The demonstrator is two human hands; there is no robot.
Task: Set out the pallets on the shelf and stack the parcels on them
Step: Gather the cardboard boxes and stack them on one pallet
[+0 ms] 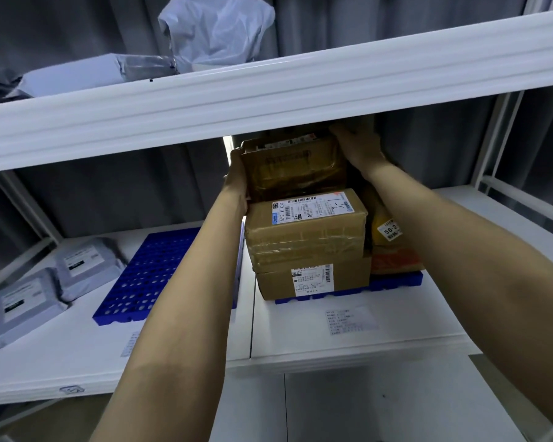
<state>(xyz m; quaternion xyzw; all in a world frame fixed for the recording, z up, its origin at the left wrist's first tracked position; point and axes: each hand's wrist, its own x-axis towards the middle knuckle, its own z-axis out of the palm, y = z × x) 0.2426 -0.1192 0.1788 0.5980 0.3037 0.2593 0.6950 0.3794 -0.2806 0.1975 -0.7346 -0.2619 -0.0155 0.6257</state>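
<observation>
A dark brown cardboard parcel (292,165) sits on top of a stack of two taped brown parcels (305,231) on a blue pallet (393,283) on the white shelf (348,333). My left hand (237,178) grips the top parcel's left side. My right hand (359,145) holds its far right corner, just under the upper shelf beam. A yellow and orange parcel (390,237) stands behind my right forearm on the same pallet. A second blue pallet (147,275) lies bare to the left.
Two grey mailer bags (45,282) lie at the shelf's left end. The white upper shelf beam (268,90) crosses the view, with pale plastic-wrapped parcels (217,30) on top. A white upright post (495,138) stands at the right. Grey curtains hang behind.
</observation>
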